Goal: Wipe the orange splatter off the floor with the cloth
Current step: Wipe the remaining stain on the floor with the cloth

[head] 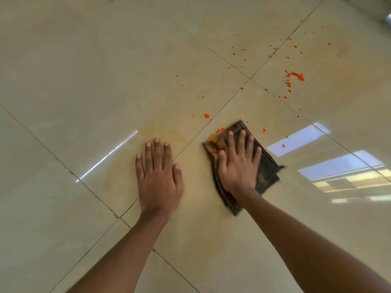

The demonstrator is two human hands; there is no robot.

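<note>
A dark folded cloth [266,166] lies flat on the beige tiled floor [84,81], its far left corner stained orange. My right hand [239,163] presses down on it, fingers spread. My left hand [158,172] rests palm-down on the bare tile to the cloth's left, holding nothing. Orange splatter dots the floor beyond the cloth: one round drop [206,116] just ahead, small drops [220,130] touching the cloth's far edge, and a larger blotch [295,76] further off to the right. A faint yellowish smear [152,132] shows ahead of my left hand.
Dark grout lines cross at a tile junction [250,78] beyond the cloth. Bright window reflections [300,138] gleam on the floor to the right. A pale object's edge [388,17] shows at the top right corner.
</note>
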